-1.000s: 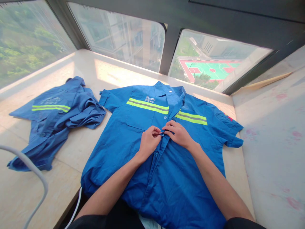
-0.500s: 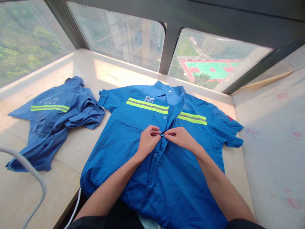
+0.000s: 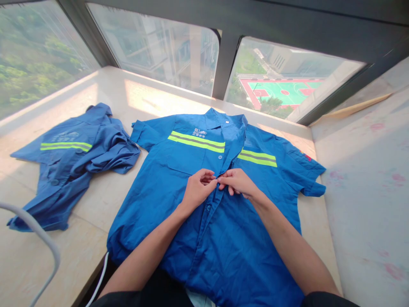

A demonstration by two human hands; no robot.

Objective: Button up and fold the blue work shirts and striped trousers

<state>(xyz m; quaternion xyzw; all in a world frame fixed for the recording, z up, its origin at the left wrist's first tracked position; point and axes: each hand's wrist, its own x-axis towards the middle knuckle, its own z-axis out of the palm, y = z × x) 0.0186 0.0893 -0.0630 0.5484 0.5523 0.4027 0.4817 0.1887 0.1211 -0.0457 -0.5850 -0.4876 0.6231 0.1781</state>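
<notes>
A blue short-sleeved work shirt [image 3: 255, 238] with yellow-and-grey reflective stripes lies spread out before me, collar toward the window. At the middle of its front opening, my left hand [image 3: 201, 185] pinches the placket edge between thumb and fingers. My right hand [image 3: 236, 182] meets it there, thumb and index finger closed on the same spot, the other fingers curled beneath. The button between the fingertips is now hidden by them. Another button [image 3: 220, 157] shows higher on the placket, and one more button [image 3: 208, 208] lies just below my hands.
A second blue work shirt [image 3: 67, 157] lies crumpled on the stone sill [image 3: 86, 204] at the left. A white curved tube [image 3: 41, 232] rises at the lower left, with a white cable [image 3: 101, 277] near it. Windows border the far side, and a flowered wall [image 3: 367, 204] the right.
My right hand has shifted slightly left, its fingers now over the button that showed before. My left hand stays nearly in place, and the shirt lies as it did.
</notes>
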